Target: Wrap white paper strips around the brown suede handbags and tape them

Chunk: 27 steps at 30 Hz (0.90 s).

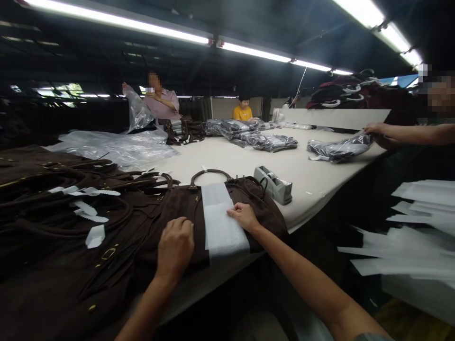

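Note:
A dark brown handbag [181, 201] lies flat near the table's front edge, its round handle pointing away from me. Across its middle runs a strip of white foam sheet [222, 222], hanging down over the bag's near side. My right hand [245, 217] is closed at the strip's right part, thumb and forefinger pinching at it. Left of the strip, my left hand [177, 245] rests on the bag with fingers curled; whatever is beneath them is hidden. Just beyond the bag's right end stands a grey tape dispenser [273, 184].
More brown bags [81, 199] with white-wrapped handles are piled at left, beside clear plastic bags [117, 147]. Plastic-wrapped bags [263, 139] lie farther back. At right, a co-worker's hand [375, 129] holds another wrapped bag [339, 148], above stacked white foam sheets [408, 246]. Two people work behind the table.

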Tool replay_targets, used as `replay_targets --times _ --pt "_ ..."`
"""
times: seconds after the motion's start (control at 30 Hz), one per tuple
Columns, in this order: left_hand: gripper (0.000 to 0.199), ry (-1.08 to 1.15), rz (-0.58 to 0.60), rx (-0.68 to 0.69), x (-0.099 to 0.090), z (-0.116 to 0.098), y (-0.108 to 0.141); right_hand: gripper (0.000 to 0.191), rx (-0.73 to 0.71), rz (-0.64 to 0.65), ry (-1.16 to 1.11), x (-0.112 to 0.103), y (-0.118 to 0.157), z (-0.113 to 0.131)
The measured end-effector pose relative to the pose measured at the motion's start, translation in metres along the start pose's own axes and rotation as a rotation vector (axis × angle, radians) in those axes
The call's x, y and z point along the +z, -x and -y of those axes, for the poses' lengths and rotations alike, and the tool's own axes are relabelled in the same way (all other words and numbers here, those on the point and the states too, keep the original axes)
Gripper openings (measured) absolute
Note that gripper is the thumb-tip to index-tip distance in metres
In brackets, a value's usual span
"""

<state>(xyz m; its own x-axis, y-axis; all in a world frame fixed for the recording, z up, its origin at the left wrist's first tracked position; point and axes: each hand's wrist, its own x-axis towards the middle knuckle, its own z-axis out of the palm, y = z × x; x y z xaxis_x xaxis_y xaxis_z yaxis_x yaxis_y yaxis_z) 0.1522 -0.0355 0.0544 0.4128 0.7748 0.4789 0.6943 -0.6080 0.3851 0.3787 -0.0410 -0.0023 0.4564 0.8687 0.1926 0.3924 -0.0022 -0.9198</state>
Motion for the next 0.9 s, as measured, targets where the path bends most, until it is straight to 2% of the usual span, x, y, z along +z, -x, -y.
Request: replay_targets --times 0.07,0.13,0.23,0.3,0.37,0.43,0.5,0.63,0.7,0.73,0.8,0.83,0.9 --pt "0.033 -0.186 -0.054 0.104 -0.022 0.02 -0.004 0.035 -0.007 0.012 -0.029 0.0 0.0 -0.001" --pt "0.037 -0.355 -0.053 0.234 -0.041 0.043 -0.008 0.036 -0.01 0.03 -0.063 0.0 0.001 -0.003" --pt "0.038 -0.5 0.124 0.346 -0.057 0.072 -0.002 0.037 -0.007 0.064 -0.115 -0.001 0.003 -0.006" --pt "0.044 -0.515 0.264 0.278 -0.057 0.088 0.012 0.039 -0.003 0.085 -0.145 -0.002 0.003 -0.008" --pt "0.051 -0.482 0.337 0.163 -0.049 0.101 0.029 0.04 0.005 0.097 -0.166 -0.003 0.002 -0.009" --pt "0.053 -0.466 0.347 0.104 -0.041 0.111 0.042 0.041 0.019 0.103 -0.166 -0.003 0.002 -0.009" --pt "0.052 -0.491 0.327 0.114 -0.036 0.116 0.047 0.041 0.031 0.104 -0.148 -0.002 0.002 -0.008" --pt "0.047 -0.543 0.252 0.242 -0.044 0.11 0.033 0.039 0.031 0.068 -0.107 0.002 0.0 -0.006" --pt "0.043 -0.491 0.315 0.305 -0.053 0.095 0.018 0.038 0.03 0.05 -0.091 0.003 0.0 -0.005" --pt "0.043 -0.431 0.394 0.294 -0.056 0.085 0.008 0.037 0.029 0.044 -0.084 0.004 0.0 -0.004" --pt "0.038 -0.284 0.558 0.173 -0.057 0.063 -0.016 0.036 0.026 0.036 -0.073 0.004 0.0 -0.002" --pt "0.03 -0.217 0.603 0.091 -0.053 0.053 -0.03 0.035 0.022 0.033 -0.067 0.005 0.0 -0.002" --pt "0.018 -0.113 0.599 -0.04 -0.038 0.037 -0.06 0.035 0.014 0.026 -0.052 0.005 0.0 -0.001"
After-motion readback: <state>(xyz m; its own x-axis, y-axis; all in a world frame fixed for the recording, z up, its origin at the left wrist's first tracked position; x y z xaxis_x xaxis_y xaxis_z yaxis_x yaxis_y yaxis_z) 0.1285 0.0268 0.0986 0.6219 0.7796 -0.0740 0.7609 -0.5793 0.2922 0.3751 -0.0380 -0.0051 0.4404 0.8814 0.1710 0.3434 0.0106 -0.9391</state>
